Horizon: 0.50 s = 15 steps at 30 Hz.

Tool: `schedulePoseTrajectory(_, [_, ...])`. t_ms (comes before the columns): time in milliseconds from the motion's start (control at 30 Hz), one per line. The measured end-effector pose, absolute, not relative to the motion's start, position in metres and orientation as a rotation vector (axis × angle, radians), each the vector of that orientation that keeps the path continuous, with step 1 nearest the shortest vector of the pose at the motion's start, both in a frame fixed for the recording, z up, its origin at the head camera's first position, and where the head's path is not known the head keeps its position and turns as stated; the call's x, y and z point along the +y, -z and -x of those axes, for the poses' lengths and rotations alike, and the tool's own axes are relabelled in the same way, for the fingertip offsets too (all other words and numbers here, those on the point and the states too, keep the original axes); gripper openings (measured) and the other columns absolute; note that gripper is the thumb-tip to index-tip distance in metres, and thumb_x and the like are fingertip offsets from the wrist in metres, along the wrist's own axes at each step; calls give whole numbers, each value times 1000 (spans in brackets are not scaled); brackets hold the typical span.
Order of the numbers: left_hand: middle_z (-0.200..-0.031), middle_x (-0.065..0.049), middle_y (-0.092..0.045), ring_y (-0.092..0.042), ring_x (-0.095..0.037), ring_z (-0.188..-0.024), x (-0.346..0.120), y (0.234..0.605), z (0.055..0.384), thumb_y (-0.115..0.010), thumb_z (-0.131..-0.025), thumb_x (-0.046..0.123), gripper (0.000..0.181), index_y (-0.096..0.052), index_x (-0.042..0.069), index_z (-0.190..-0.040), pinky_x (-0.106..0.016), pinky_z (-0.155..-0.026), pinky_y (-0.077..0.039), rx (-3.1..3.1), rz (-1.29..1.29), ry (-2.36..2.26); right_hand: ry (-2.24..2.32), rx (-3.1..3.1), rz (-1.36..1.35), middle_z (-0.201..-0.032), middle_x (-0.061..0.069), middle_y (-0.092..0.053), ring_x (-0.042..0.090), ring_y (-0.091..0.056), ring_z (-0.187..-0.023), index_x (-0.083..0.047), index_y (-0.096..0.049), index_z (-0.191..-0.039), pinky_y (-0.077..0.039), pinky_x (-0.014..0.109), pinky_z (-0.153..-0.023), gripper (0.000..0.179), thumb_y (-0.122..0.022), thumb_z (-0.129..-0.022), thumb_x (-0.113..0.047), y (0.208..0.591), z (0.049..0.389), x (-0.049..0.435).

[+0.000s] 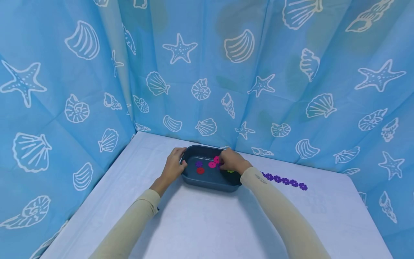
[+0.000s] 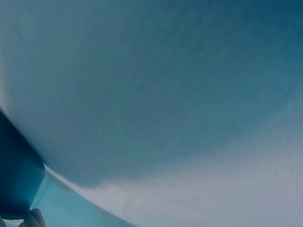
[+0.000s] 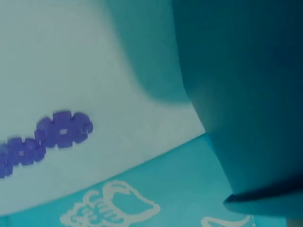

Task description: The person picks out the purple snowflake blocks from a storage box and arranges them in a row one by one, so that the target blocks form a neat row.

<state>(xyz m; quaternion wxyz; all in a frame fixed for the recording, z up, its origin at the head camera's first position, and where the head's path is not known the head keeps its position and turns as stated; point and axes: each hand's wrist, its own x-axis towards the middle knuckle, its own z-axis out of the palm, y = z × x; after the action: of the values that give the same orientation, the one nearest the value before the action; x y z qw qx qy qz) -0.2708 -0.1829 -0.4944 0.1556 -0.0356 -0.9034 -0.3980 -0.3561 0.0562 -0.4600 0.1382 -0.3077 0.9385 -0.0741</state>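
Observation:
A dark grey-blue basin (image 1: 207,184) stands on the white-covered table. My left hand (image 1: 174,166) holds its left rim, and in the left wrist view a few fingertips (image 2: 33,218) show beside the basin's wall (image 2: 19,175). My right hand (image 1: 233,160) reaches down inside, over the right half, with its fingertips mostly hidden. On the basin floor lie flower-shaped plastic discs: a red disc (image 1: 200,171), a purple disc (image 1: 198,164), a pink disc (image 1: 212,164) and others. Another purple disc (image 1: 219,166) and a green disc (image 1: 230,171) lie partly hidden by that hand.
A row of linked purple discs (image 1: 285,181) lies on the table right of the basin, partly behind the right sleeve (image 1: 275,194); its end disc (image 3: 64,130) shows in the right wrist view. A blue shell-patterned curtain (image 1: 200,72) surrounds the table's back and sides.

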Motion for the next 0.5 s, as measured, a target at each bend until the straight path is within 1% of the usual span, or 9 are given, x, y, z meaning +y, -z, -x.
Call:
schedulePoseTrajectory(100, [-127,-16,-52,-52,-26,-125,-183,493,270,-62,-85,-10,53,-51,-3,-136,-32,-107,-43,-2594,95,1132,211,2711,918,-78,-5,-67,12,-59,-72,-9,-77,-97,-58,27,-71,21,-81,-80,-19,460,356,56])
schedulePoseTrajectory(167, [-127,-16,-52,-52,-27,-124,-184,492,270,-61,-85,-10,53,-51,-4,-136,-32,-107,-44,-2591,102,1129,221,2709,916,-80,-4,-67,13,-59,-73,-8,-77,-99,-58,27,-72,23,-81,-80,-20,460,356,56])
schedulePoseTrajectory(333, [-127,-17,-52,-52,-27,-124,-184,493,269,-61,-84,-11,52,-52,-5,-135,-31,-106,-44,-2582,127,1129,268,2713,895,-80,-2,-68,13,-59,-69,-6,-76,-103,-58,26,-69,27,-79,-82,-23,463,355,55])
schedulePoseTrajectory(500, [-127,-17,-52,-53,-27,-123,-184,493,269,-61,-84,-10,52,-51,-5,-135,-31,-106,-45,-2580,139,1122,301,2744,919,-76,-1,-67,12,-58,-65,-4,-76,-100,-55,24,-61,26,-80,-81,-21,468,354,55])
